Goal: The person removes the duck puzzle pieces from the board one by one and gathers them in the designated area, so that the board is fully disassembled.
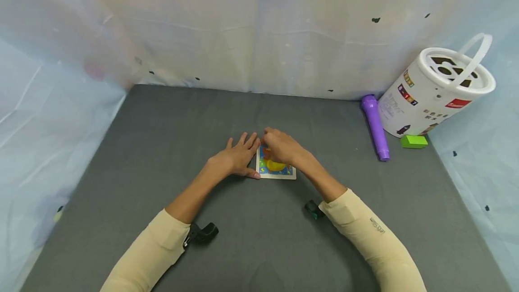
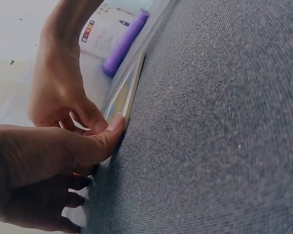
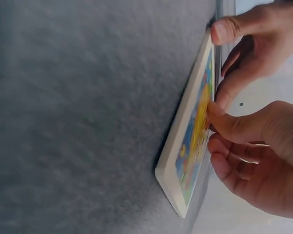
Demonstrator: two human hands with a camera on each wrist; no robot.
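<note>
A thin, light-edged picture board, with a yellow figure on blue, lies flat on the grey surface. It looks like a tray puzzle. Beside its left edge my left hand rests with spread fingers, the thumb touching the board's near-left corner. Over the upper part of the picture, my right hand has its fingers curled. Thumb and forefinger of that hand come together on the picture and pinch at a small part of it, mostly hidden by the fingertips. The right hand covers much of the picture in the head view.
A purple tube-shaped stick lies at the right, near a white lidded bucket with a handle. A green block sits before the bucket. Pale plastic sheeting bounds the back and sides of the grey surface.
</note>
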